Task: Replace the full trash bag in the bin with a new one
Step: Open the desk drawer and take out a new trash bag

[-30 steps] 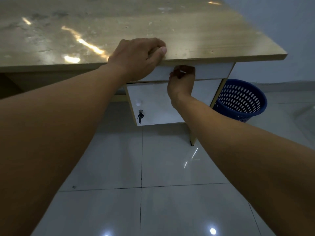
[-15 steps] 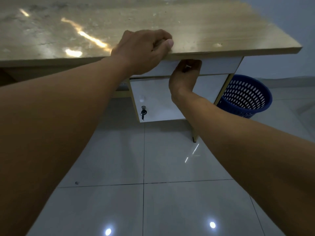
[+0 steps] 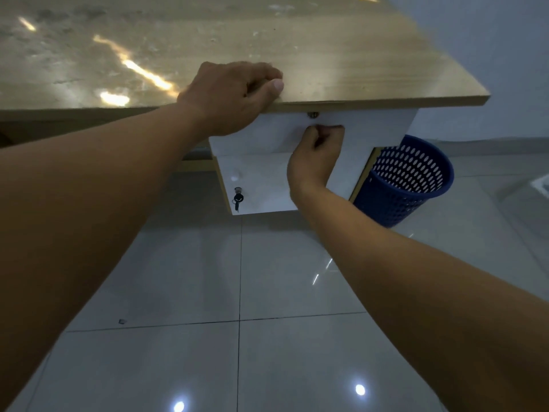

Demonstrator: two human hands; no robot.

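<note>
wooden desk [image 3: 356, 55] edge gripped by left hand [image 3: 231, 96], fingers curled; right hand [image 3: 315, 156] fingers curl on white drawer [image 3: 377, 129]; blue bin [image 3: 407, 185] at three o'clock of it

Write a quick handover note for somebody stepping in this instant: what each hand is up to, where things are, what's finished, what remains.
Left grip: braced on the desk top, fingers and thumb curled at its front edge.
Right grip: fingers hooked on the top edge of the white drawer under the desktop.
Blue perforated bin: on the floor right of the desk; no bag shows inside.
Done: the full bag seems already out.
Left: open the drawer, probably for a new bag, then line the bin.
</note>
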